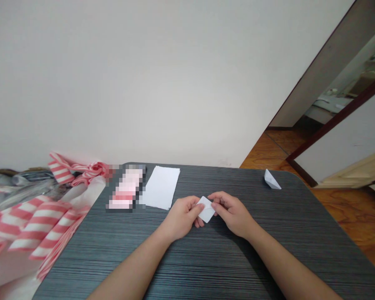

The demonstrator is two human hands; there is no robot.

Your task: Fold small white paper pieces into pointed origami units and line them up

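Small white folded paper square, diamond-oriented, held just above the dark grey striped tabletop about mid-width, nearer the far edge than the near one. Left hand pinches its left side, thumb on top, fingers curled under and pressed together; right hand pinches the right corner between thumb and forefinger, other fingers tucked in. Whether the paper touches the tabletop cannot be told; it looks slightly lifted. Risks, as a judgement: the piece is small and already several layers thick, so an uneven pull from either hand could skew a crease or tear at a fold; a loosened pinch on one side would let the layers spring open or drop the piece flat. Fingers cover much of the paper, so edge alignment is hard to check. Outward: stack of plain white paper sheets near the far edge, left of the hands, well apart from them. Beside it a pink blurred flat object, unidentifiable. White folded paper boat-like shape near the far right corner. Red-and-white striped cloth piled off the left edge, overlapping the tabletop's left side.
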